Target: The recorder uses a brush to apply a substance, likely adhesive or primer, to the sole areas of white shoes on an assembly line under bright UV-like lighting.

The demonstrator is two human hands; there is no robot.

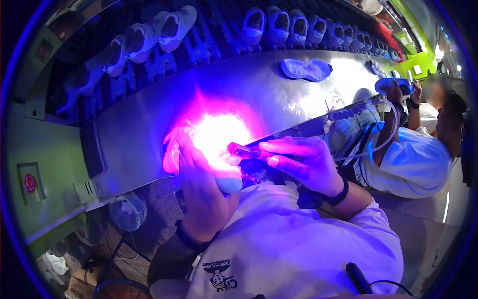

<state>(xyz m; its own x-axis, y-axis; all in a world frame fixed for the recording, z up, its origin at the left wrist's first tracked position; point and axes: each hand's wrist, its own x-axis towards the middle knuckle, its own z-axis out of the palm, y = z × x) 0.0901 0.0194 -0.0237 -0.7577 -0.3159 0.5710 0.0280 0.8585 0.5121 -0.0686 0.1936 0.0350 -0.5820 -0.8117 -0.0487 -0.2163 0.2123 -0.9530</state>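
Observation:
My left hand (196, 184) is wrapped round a pale shoe sole (229, 179). One rounded end of it shows beside my palm, while a white and pink glare washes out its middle. Between the thumb and fingers of my right hand (303, 162) is a short, dark-handled brush (246, 151). Its tip points left into the glare, close to the sole; whether the two touch cannot be made out. Beyond my hands, another pale sole (306, 70) lies on the metal worktable (149, 109).
White shoes (177, 27) stand in a row on a dark slatted rack (201, 47) behind the table. On the right, a co-worker (418, 154) holds a blue sole (393, 85). A green machine panel (55, 154) is at left, above a clear plastic-lined bin (128, 212).

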